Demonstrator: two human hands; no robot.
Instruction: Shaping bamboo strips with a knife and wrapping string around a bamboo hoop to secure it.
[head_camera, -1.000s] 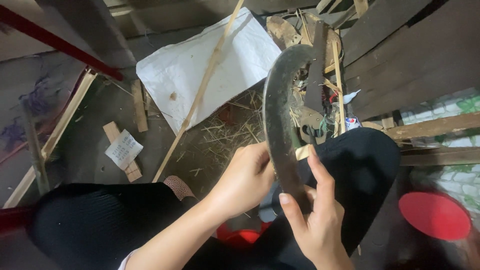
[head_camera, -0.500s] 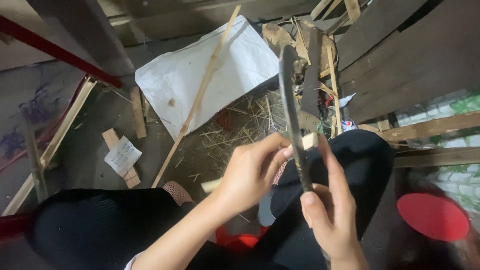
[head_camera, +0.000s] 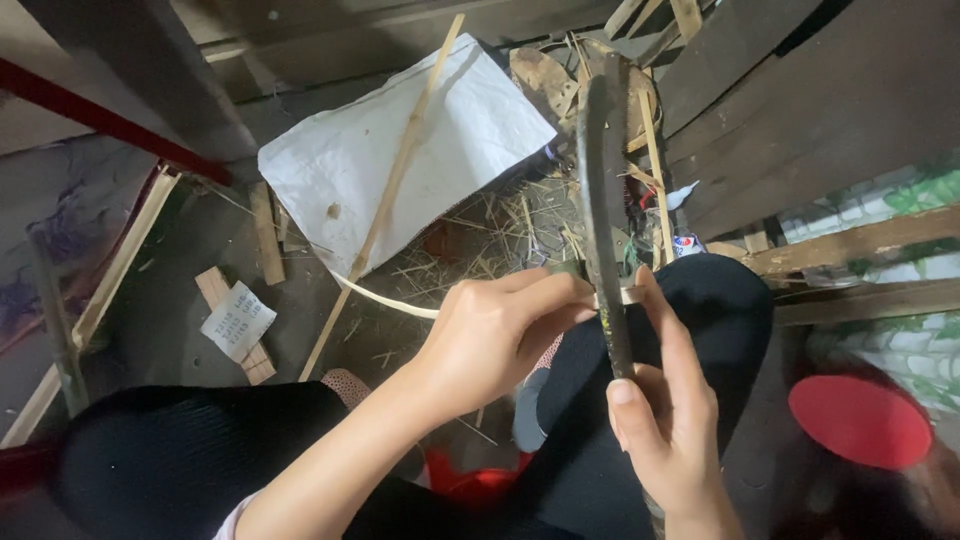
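While the right hand (head_camera: 668, 430) grips the dark curved blade (head_camera: 603, 215) upright, handle hidden in the palm, the left hand (head_camera: 495, 335) pinches a thin bamboo strip (head_camera: 385, 298) against its edge above a black-clad knee (head_camera: 700, 310). Beyond lie a white sack (head_camera: 340, 170) and a small white printed label (head_camera: 238, 322) on a wood scrap.

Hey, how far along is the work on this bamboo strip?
Done: shavings and offcut slats lie on the floor. In hand: the right hand holds the curved knife upright while the left hand holds a thin bamboo strip against the blade. Left: most of the strip trails uncut.
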